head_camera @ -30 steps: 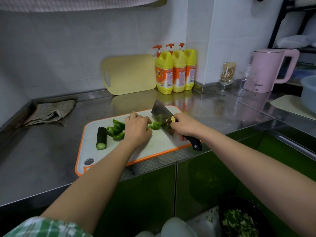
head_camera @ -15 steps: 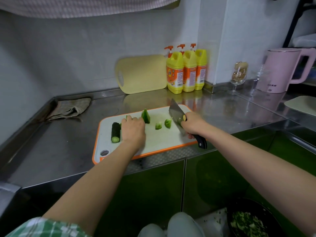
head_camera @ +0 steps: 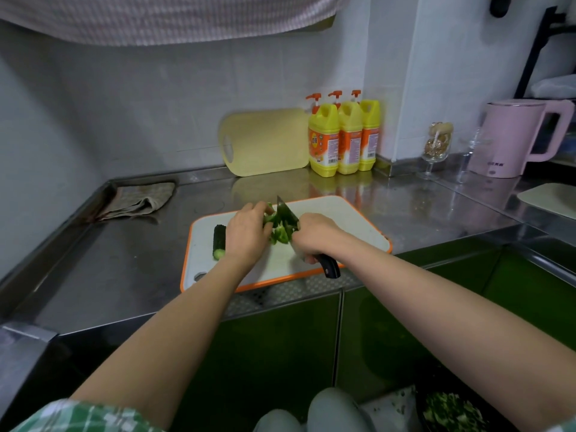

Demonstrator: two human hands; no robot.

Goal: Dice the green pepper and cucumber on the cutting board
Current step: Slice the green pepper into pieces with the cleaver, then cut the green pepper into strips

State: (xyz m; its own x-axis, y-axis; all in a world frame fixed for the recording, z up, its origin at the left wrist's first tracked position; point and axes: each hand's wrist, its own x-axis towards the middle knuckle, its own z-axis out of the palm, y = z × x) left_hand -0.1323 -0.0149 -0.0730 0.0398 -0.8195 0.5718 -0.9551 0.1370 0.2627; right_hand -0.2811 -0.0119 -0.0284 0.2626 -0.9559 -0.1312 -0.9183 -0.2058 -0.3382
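Right hand (head_camera: 314,232) clamped round the black handle of the knife (head_camera: 286,215), blade set among the green pepper (head_camera: 279,236), centre of frame. Left hand (head_camera: 247,235) curls its fingers over the pepper heap, holding it just left of the blade. Cucumber (head_camera: 219,241) (dark stub, pale cut end) lies on the cutting board (head_camera: 343,219), beside the left wrist. Upper centre: yellow board (head_camera: 265,141) leaning on the wall, three yellow bottles (head_camera: 343,135) beside it. Cloth (head_camera: 140,199) centre left; pink kettle (head_camera: 514,138) upper right.
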